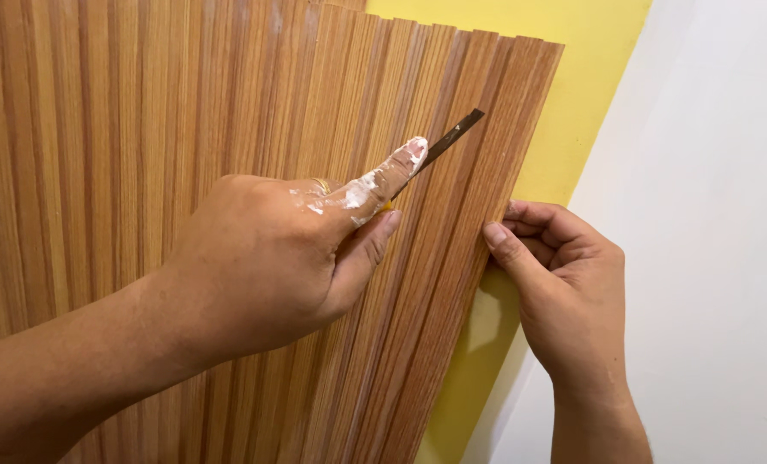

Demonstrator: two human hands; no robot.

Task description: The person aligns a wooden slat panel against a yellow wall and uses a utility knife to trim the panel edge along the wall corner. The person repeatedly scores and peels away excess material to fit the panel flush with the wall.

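Two bare hands worked against one fluted wood-grain panel [143, 129] that filled the view from nine to one o'clock. One left hand [272, 258], smeared with white paste along its extended forefinger, was clenched around one thin dark blade [450, 137]; the blade projected toward one o'clock and lay flat on a slat near the panel's edge. One right hand [564, 283], at four o'clock from the blade, pinched the panel's outer edge between thumb and curled fingers. One yellow wall strip [590, 51] showed behind the panel, and one white wall [718, 232] occupied three o'clock.
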